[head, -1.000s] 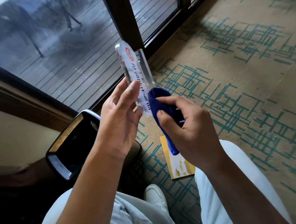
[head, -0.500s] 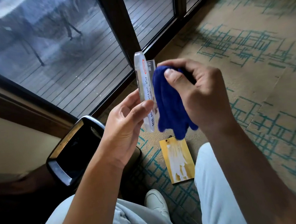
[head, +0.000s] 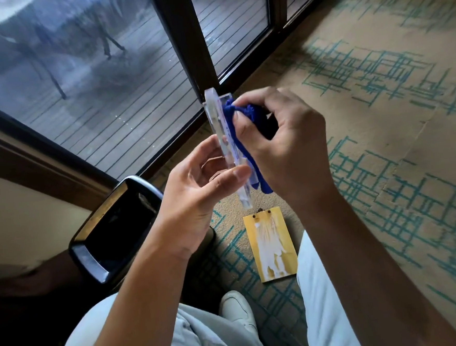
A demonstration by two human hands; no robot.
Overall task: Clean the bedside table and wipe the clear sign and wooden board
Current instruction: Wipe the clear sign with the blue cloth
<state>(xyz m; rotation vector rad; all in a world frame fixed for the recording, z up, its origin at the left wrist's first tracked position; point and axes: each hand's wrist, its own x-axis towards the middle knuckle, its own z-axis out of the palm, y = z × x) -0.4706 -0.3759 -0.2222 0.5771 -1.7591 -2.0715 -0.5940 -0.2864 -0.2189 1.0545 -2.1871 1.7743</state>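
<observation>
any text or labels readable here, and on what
No text can be read.
clear sign: print runs along its face, seen almost edge-on and partly behind the blue cloth; too blurred and foreshortened to read.
wooden board on the carpet: a pale glare patch covers its face; no words can be made out.

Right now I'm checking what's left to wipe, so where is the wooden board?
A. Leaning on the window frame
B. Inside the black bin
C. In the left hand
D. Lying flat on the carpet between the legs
D: the wooden board lies flat on the carpet, while the left hand holds the clear sign and the right hand rubs it with the blue cloth.
</observation>
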